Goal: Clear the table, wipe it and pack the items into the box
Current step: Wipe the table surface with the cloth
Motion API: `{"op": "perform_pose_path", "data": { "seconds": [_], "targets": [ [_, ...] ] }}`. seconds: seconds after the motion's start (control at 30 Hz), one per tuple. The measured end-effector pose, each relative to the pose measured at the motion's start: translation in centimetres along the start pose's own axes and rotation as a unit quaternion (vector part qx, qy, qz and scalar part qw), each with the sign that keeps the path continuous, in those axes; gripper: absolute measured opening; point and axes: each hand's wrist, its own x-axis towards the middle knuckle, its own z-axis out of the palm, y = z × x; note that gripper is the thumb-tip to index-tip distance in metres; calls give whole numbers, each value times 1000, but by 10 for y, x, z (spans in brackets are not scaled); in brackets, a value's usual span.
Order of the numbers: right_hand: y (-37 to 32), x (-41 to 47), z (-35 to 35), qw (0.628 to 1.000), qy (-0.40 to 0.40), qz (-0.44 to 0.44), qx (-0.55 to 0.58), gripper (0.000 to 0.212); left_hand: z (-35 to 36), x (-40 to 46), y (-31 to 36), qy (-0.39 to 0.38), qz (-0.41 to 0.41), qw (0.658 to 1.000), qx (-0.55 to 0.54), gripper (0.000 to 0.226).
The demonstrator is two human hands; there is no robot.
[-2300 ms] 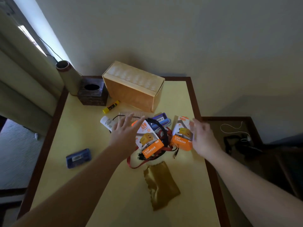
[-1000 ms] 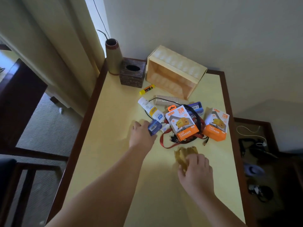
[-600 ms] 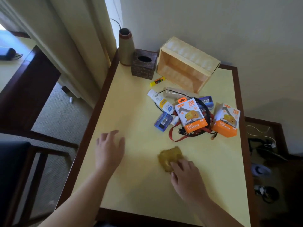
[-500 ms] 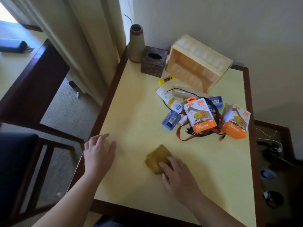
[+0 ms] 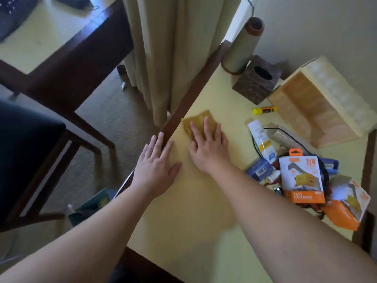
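Note:
My right hand (image 5: 208, 148) presses flat, fingers straight, on a mustard-yellow cloth (image 5: 195, 121) near the left edge of the yellow table (image 5: 193, 211). My left hand (image 5: 156, 168) rests flat on the table beside it, fingertips over the dark wooden rim. The wooden box (image 5: 324, 103) lies on its side at the back right, its opening facing me. In front of it sits a pile: a white tube (image 5: 261, 139), a glue stick (image 5: 264, 109), a blue pack (image 5: 259, 170), two orange charger boxes (image 5: 302, 178) (image 5: 346, 207) and cables.
A dark tissue box (image 5: 257, 84) and a tall cylinder (image 5: 242, 48) stand at the back left corner. Curtains (image 5: 173, 48) hang left of the table. A dark chair (image 5: 30, 160) and another table (image 5: 40, 31) stand on the carpet to the left.
My right hand has slid the cloth from the front middle of the table up towards the left edge. My left hand stays flat near the left rim. The view has swung left.

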Motion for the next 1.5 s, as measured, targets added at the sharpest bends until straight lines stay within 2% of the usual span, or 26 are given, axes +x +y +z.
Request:
{"op": "perform_pose_path", "data": {
  "seconds": [0.17, 0.27, 0.33, 0.43, 0.5, 0.53, 0.63, 0.7, 0.77, 0.87, 0.93, 1.1, 1.17, 1.3, 1.33, 1.43, 1.5],
  "targets": [
    [26, 103, -31, 999, 22, 32, -18, 69, 7, -1, -7, 34, 34, 999, 14, 81],
    [26, 127, -38, 998, 52, 30, -1, 70, -1, 1, -4, 22, 27, 999, 17, 82],
    [14, 109, -30, 997, 69, -25, 10, 68, -7, 1, -3, 8, 21, 999, 26, 83],
    [15, 69, -14, 985, 51, -165, 10, 64, -9, 3, -2, 1, 20, 1000, 22, 83],
    [30, 83, -24, 981, 34, -190, 1, 62, -9, 4, -2, 3, 22, 1000, 10, 83],
    [37, 101, -32, 985, 38, -168, -7, 62, -9, 4, -1, 7, 25, 1000, 5, 82],
    [39, 160, -60, 998, 63, -19, 18, 61, -8, 5, -2, 29, 29, 999, 0, 82],
    [26, 167, -61, 996, 77, 26, 40, 62, -6, 5, -3, 33, 30, 999, -5, 82],
    [6, 134, -40, 994, 101, -18, 42, 62, -5, 4, -3, 34, 33, 999, -4, 82],
    [0, 60, -6, 980, 101, -169, 28, 61, -5, 3, -3, 26, 33, 999, 4, 82],
    [16, 70, -12, 976, 83, -200, 26, 56, -6, 3, -2, 20, 32, 999, 6, 83],
    [28, 151, -52, 991, 111, 17, 70, 54, -7, 3, -2, 10, 25, 1000, 10, 83],
    [12, 125, -34, 991, 116, 22, 66, 59, -6, 2, -3, 9, 28, 1000, 5, 83],
    [15, 37, 5, 988, 111, -83, 62, 57, -8, 1, -2, 4, 27, 1000, -6, 83],
    [28, 42, 0, 989, 111, -65, 69, 57, -9, 1, -2, 3, 27, 1000, -5, 83],
    [63, 89, -34, 986, 111, 90, 85, 58, -9, 1, -2, 0, 26, 1000, -2, 83],
    [59, 100, -43, 979, 107, 141, 99, 61, -8, 2, -2, -1, 23, 1000, -4, 83]
  ]
}}
